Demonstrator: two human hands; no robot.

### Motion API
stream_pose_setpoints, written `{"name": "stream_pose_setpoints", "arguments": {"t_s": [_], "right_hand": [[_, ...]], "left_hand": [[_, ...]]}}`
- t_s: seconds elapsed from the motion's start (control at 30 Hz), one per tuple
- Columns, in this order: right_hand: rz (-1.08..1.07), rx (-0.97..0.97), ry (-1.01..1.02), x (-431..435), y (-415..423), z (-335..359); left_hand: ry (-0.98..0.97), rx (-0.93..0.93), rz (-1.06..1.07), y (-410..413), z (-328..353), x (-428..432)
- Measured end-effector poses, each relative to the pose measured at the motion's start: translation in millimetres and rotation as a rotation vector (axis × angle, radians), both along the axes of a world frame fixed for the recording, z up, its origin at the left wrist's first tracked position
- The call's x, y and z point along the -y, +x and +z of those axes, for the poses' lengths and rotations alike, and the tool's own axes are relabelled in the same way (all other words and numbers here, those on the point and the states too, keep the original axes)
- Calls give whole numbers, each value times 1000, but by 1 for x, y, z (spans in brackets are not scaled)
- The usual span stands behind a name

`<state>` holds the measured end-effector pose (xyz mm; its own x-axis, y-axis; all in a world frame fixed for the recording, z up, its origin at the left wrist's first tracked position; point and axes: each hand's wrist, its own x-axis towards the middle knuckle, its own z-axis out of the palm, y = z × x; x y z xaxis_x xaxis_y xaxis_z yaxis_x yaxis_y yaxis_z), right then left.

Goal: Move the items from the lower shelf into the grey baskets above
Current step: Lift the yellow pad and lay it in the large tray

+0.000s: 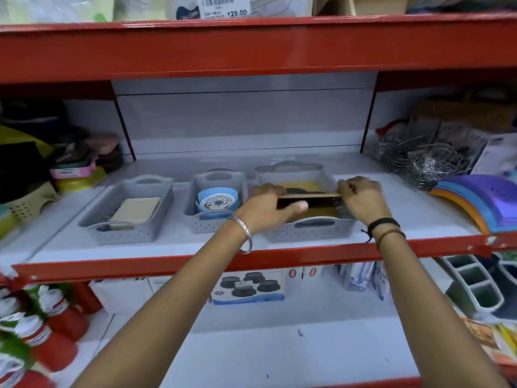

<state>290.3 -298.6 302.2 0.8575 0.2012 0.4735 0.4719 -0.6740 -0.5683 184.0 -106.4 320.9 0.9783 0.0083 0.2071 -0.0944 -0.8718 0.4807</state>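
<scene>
Both hands grip a flat, dark rectangular item with a tan top edge, the left hand at its left end, the right hand at its right, over the right grey basket, which shows a yellowish lining. The middle basket holds a round blue patterned item; the left basket holds a cream slab.

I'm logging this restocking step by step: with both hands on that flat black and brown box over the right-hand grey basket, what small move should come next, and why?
Probably lower the flat black and brown box into the right-hand grey perforated plastic basket and let go. The left hand and right hand hold its two ends just above the rim, over a yellowish item already inside, so it only needs setting down.
</scene>
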Motion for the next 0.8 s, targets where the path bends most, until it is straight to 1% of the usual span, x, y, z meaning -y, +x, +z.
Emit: {"name": "stream_pose_setpoints", "arguments": {"t_s": [0.07, 0.17, 0.23, 0.3, 0.37, 0.47, 0.53, 0.6, 0.67, 0.73, 0.8], "right_hand": [[52, 49, -201, -1, 3, -5], [55, 140, -387, -3, 2, -4], [96, 91, -475, -5, 6, -2], [207, -75, -511, -8, 8, 3], [307, -177, -598, -12, 9, 8], [406, -190, -770, -18, 18, 10], [424, -192, -867, -23, 26, 9], [421, -177, -862, -27, 32, 4], [418, -146, -778, -26, 34, 0], [426, -127, -721, -25, 36, -3], [429, -121, -710, -24, 35, -4]], "left_hand": [[266, -102, -40, 6, -2, -4], [448, -172, -47, 18, 3, -11], [544, -239, -76, 26, 5, -11], [560, -305, -117, 34, 6, -8], [531, -337, -141, 40, 6, -4], [432, -388, -144, 46, 8, 0], [435, -377, -138, 50, 4, 2], [470, -325, -122, 54, -3, 2], [490, -267, -109, 57, -10, 2], [477, -244, -103, 57, -13, 4], [456, -237, -95, 56, -13, 6]]}}
